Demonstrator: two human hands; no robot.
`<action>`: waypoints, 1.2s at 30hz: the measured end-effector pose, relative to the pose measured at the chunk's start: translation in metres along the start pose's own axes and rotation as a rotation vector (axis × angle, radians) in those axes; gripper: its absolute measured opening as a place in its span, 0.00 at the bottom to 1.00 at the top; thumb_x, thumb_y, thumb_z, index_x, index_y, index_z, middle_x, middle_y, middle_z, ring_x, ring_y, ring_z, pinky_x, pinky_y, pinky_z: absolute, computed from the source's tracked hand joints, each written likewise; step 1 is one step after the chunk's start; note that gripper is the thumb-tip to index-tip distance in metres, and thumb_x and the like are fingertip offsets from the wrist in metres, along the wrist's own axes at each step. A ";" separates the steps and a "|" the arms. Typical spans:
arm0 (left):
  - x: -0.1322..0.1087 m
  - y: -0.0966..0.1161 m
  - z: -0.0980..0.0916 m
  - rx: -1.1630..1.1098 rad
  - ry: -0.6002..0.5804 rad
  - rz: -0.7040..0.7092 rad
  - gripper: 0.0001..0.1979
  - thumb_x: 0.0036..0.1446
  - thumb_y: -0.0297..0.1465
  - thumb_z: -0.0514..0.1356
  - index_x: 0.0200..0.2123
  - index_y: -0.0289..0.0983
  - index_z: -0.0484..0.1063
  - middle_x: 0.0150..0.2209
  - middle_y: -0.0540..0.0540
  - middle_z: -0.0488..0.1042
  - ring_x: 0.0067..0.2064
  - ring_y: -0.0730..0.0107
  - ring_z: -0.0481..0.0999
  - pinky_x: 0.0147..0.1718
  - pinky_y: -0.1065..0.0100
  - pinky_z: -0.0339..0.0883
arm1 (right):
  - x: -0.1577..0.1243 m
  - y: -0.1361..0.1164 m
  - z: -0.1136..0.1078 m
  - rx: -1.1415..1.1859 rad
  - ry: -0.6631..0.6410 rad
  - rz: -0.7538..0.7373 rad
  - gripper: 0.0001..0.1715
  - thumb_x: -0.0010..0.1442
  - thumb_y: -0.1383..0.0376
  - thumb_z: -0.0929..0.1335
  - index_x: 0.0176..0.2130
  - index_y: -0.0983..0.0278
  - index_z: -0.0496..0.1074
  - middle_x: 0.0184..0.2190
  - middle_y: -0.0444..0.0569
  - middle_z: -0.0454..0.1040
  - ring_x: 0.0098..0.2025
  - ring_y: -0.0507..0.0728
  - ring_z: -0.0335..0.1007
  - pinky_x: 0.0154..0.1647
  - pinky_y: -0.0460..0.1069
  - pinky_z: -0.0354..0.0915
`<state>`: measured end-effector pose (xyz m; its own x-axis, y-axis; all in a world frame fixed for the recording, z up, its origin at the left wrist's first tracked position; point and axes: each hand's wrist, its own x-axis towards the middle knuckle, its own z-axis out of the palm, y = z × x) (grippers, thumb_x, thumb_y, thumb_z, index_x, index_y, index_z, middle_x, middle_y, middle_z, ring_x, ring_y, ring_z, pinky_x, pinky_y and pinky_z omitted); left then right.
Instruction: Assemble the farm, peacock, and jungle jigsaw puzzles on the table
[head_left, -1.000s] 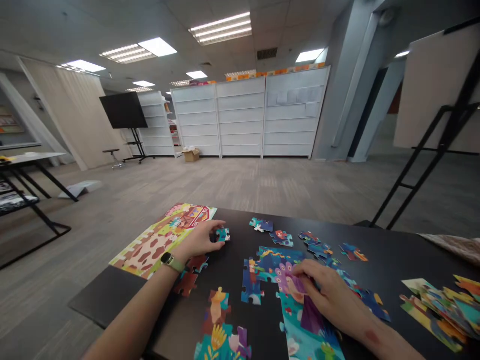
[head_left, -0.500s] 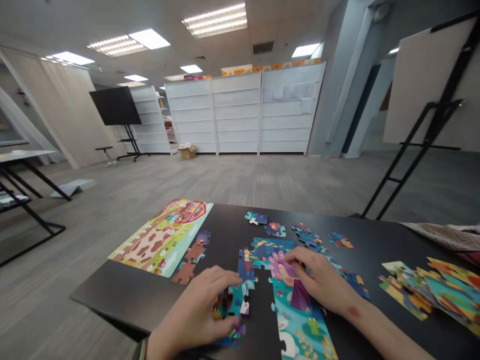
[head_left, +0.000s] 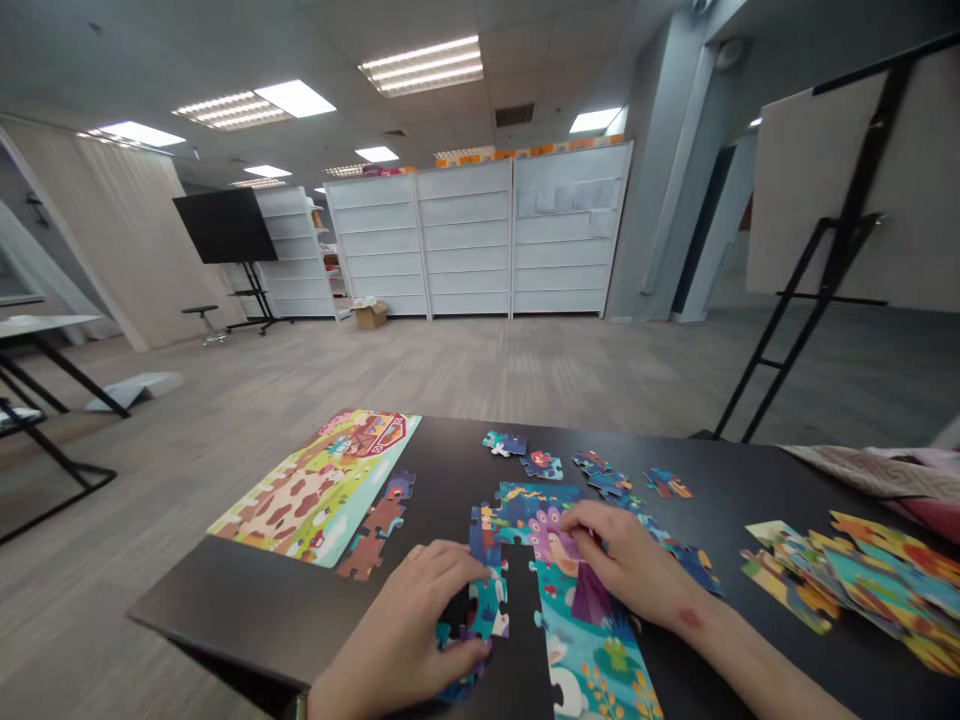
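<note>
Left hand (head_left: 416, 622) arches over puzzle pieces (head_left: 491, 600) at 6 o'clock (can't tell if gripping); right hand (head_left: 626, 562), unclenched, rests on the joined puzzle (head_left: 589, 640) at 5 o'clock, probably steadying it.

One bare left hand (head_left: 409, 632), one bare right hand (head_left: 622, 558), one multicoloured farm-picture sheet (head_left: 319, 488), three brown-and-purple jigsaw pieces (head_left: 384, 517) beside it, one black counter (head_left: 255, 620), one brown cardboard box (head_left: 370, 317).
</note>
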<state>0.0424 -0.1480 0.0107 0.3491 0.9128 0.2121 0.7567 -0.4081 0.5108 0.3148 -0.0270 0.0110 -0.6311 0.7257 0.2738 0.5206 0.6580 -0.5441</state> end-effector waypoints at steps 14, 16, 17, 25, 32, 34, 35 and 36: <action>-0.025 -0.032 0.027 0.303 -0.030 0.209 0.27 0.64 0.45 0.62 0.63 0.48 0.66 0.63 0.46 0.69 0.57 0.52 0.71 0.54 0.58 0.67 | -0.003 -0.001 0.006 0.003 -0.045 -0.013 0.15 0.68 0.70 0.59 0.39 0.60 0.72 0.38 0.48 0.78 0.43 0.59 0.74 0.46 0.53 0.66; -0.027 -0.037 0.032 0.317 -0.024 0.194 0.25 0.64 0.42 0.62 0.63 0.48 0.66 0.63 0.46 0.69 0.58 0.52 0.70 0.54 0.58 0.67 | -0.003 -0.002 0.005 0.001 -0.053 -0.012 0.14 0.68 0.70 0.58 0.38 0.60 0.72 0.37 0.47 0.77 0.42 0.58 0.74 0.45 0.52 0.65; -0.028 -0.038 0.033 0.317 -0.022 0.187 0.25 0.64 0.41 0.62 0.62 0.48 0.66 0.63 0.46 0.69 0.58 0.52 0.70 0.53 0.58 0.67 | -0.003 -0.003 0.005 0.001 -0.058 -0.013 0.14 0.68 0.70 0.58 0.38 0.60 0.71 0.37 0.47 0.77 0.42 0.58 0.74 0.44 0.52 0.65; -0.018 -0.031 0.030 0.298 -0.016 0.174 0.22 0.61 0.36 0.64 0.59 0.46 0.68 0.62 0.49 0.71 0.56 0.54 0.72 0.52 0.60 0.68 | -0.002 -0.001 0.007 0.000 -0.073 -0.010 0.14 0.69 0.69 0.58 0.38 0.60 0.71 0.37 0.47 0.77 0.41 0.58 0.73 0.44 0.51 0.65; -0.025 -0.025 0.029 0.295 0.062 0.075 0.23 0.59 0.32 0.64 0.58 0.46 0.68 0.63 0.42 0.67 0.57 0.50 0.71 0.56 0.51 0.67 | -0.003 0.001 0.007 0.003 -0.084 -0.006 0.14 0.69 0.68 0.59 0.40 0.61 0.72 0.39 0.48 0.78 0.43 0.58 0.74 0.46 0.52 0.66; -0.028 -0.025 0.030 0.252 0.080 0.074 0.19 0.59 0.30 0.63 0.54 0.43 0.70 0.58 0.41 0.71 0.55 0.52 0.73 0.55 0.53 0.68 | -0.003 0.002 0.006 -0.007 -0.077 0.000 0.14 0.69 0.68 0.59 0.41 0.61 0.73 0.40 0.49 0.78 0.44 0.59 0.74 0.47 0.53 0.66; -0.029 -0.025 0.031 0.228 0.076 0.086 0.17 0.59 0.29 0.62 0.52 0.43 0.71 0.54 0.41 0.72 0.52 0.54 0.74 0.54 0.55 0.69 | -0.003 0.002 0.005 -0.013 -0.072 0.004 0.14 0.68 0.69 0.59 0.41 0.61 0.73 0.40 0.49 0.78 0.44 0.59 0.74 0.47 0.53 0.66; -0.030 -0.026 0.031 0.210 0.074 0.096 0.14 0.59 0.29 0.62 0.49 0.43 0.72 0.52 0.42 0.73 0.50 0.55 0.75 0.51 0.57 0.71 | -0.004 0.002 0.004 -0.018 -0.068 0.008 0.14 0.68 0.69 0.59 0.41 0.61 0.73 0.41 0.49 0.78 0.45 0.59 0.74 0.48 0.53 0.66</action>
<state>0.0296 -0.1656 -0.0343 0.3895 0.8650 0.3162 0.8229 -0.4811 0.3024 0.3156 -0.0291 0.0058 -0.6645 0.7158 0.2147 0.5354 0.6564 -0.5315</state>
